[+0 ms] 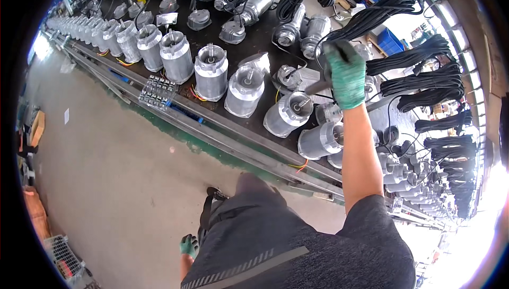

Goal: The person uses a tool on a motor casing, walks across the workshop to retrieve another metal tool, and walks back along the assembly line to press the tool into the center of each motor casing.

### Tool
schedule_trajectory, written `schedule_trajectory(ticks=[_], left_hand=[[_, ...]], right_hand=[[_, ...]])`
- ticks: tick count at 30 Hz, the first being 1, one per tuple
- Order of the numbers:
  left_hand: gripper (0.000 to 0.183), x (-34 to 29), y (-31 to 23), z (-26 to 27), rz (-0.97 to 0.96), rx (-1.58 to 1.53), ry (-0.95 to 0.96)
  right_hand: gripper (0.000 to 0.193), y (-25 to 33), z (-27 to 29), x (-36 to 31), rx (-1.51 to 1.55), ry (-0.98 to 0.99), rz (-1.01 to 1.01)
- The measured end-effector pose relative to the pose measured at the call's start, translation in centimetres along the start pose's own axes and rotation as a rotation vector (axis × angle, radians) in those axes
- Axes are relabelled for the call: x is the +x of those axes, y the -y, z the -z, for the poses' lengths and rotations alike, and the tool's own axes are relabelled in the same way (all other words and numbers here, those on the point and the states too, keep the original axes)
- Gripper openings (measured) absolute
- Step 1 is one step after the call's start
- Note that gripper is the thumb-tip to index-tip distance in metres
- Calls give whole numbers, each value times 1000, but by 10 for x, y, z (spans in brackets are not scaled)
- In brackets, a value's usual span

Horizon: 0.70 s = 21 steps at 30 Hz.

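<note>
My right hand (347, 77), in a green knit glove with a dark palm, is closed over the row of motors on the bench. From its left side sticks out a dark, blunt bar (319, 86), its end close to the shaft of an upright silver motor housing (289, 114); the rest of the bar is hidden by the glove. To the right of that housing stands another motor housing (321, 139). More upright housings, such as this open-topped one (211, 72), line the bench edge to the left. My left hand (189, 246), also green-gloved, hangs low at my side, fingers loosely apart, with nothing visible in it.
Bundles of black cable (424, 58) hang along the far side and the right. Finished-looking motors (257, 5) lie on the dark bench behind the row. A clear tray of small metal parts (158, 92) rests on the bench's front rail. A blue bin (389, 41) stands beyond.
</note>
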<state>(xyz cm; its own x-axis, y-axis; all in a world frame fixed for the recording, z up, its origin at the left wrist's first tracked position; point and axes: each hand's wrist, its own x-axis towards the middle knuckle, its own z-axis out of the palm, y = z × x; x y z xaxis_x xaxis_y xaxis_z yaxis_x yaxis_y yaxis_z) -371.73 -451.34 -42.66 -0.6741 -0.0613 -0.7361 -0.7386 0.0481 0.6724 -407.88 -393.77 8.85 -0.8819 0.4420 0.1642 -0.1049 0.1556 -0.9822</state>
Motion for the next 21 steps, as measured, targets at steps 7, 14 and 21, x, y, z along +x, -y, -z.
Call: schedule_trajectory(ticks=[7, 14, 21], left_hand=[[31, 12, 16, 43, 65, 74, -41], [34, 9, -29, 28, 144, -100, -103], [30, 40, 53, 57, 48, 237, -181]], right_hand=[[15, -11, -74, 31, 40, 9, 233], [15, -55, -122, 72, -33, 83, 171], [18, -120, -155, 90, -285, 200, 4]])
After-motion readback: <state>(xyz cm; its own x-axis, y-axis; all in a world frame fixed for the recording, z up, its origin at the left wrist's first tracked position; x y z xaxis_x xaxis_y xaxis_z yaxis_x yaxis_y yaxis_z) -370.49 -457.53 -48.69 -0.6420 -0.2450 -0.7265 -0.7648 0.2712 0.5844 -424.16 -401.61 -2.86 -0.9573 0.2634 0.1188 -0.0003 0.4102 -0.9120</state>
